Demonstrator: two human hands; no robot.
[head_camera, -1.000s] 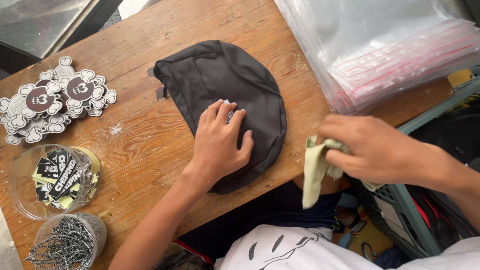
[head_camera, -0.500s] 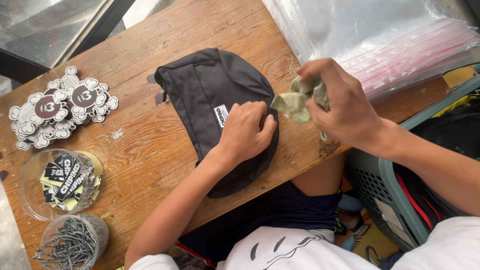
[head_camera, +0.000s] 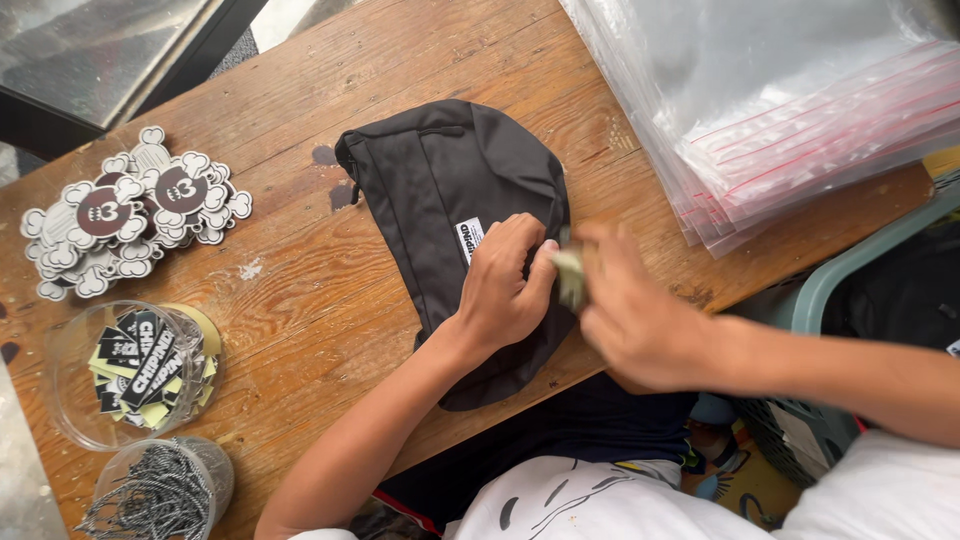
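Observation:
A black fabric pouch bag (head_camera: 445, 190) with a small white label lies on the wooden table (head_camera: 300, 290). My left hand (head_camera: 505, 290) rests on its right side, fingers curled at the bag's edge. My right hand (head_camera: 630, 315), blurred by motion, holds a crumpled pale green wad of paper (head_camera: 570, 275) against that same edge, right next to my left fingers. Whether the wad is inside the bag's opening I cannot tell.
A stack of clear zip bags with red strips (head_camera: 790, 110) lies at the right. Flower-shaped stickers (head_camera: 125, 215) sit at the left, with a clear tub of black and yellow tags (head_camera: 135, 370) and a tub of dark metal pins (head_camera: 160, 490) below. A grey-green crate (head_camera: 850, 270) stands beside the table.
My right hand brought the green wad from off the table's edge up and left to the bag's right side. My left hand shifted from the bag's middle to that edge.

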